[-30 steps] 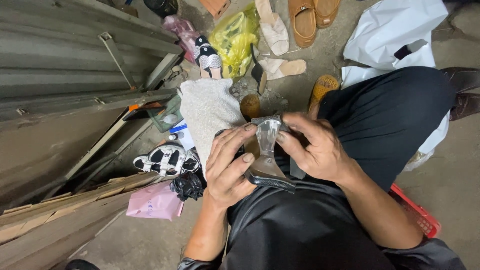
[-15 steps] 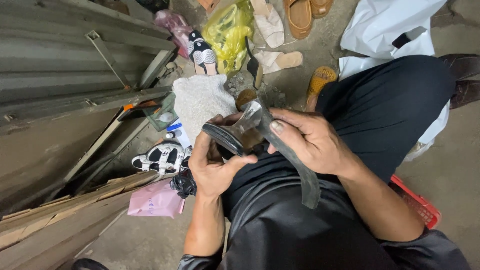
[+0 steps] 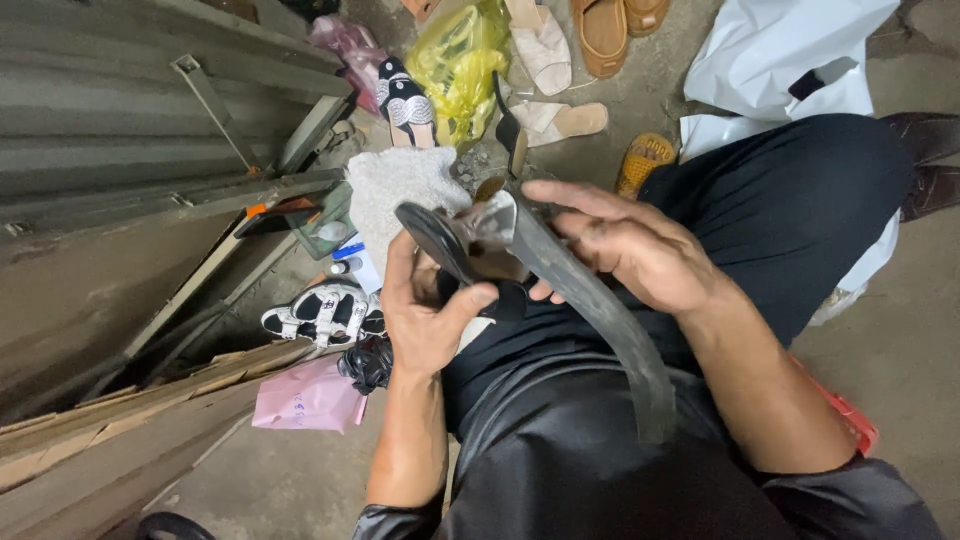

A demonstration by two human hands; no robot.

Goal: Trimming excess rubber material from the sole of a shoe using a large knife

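Left hand (image 3: 425,315) — closed around the dark shoe sole (image 3: 440,245), thumb across its lower end, fingers wrapped behind; the sole is tilted up above the lap.

Right hand (image 3: 625,250) — fingers half-curled over the top of a long black rubber strip (image 3: 600,320), pressing it where it meets the sole; the strip curves away from the sole down across the black trousers (image 3: 800,210).

Shiny crumpled piece (image 3: 490,225) — between sole and strip, touching both; its kind cannot be told.

Grey cloth (image 3: 400,190) — just behind the sole, on the floor.

Black-and-white sandal (image 3: 325,312) — left of the sole, near the left wrist, on the floor.

Pink bag (image 3: 310,395) — below that sandal, well left of the sole.

Yellow plastic bag (image 3: 455,65) — beyond the sole, past the grey cloth.

Beige slippers (image 3: 545,45) and tan sandals (image 3: 605,30) — farther beyond the sole, at the top edge.

White sheet (image 3: 780,65) — beyond and right of the sole, under the knee.

Corrugated metal panels (image 3: 120,110) — far left of the sole.
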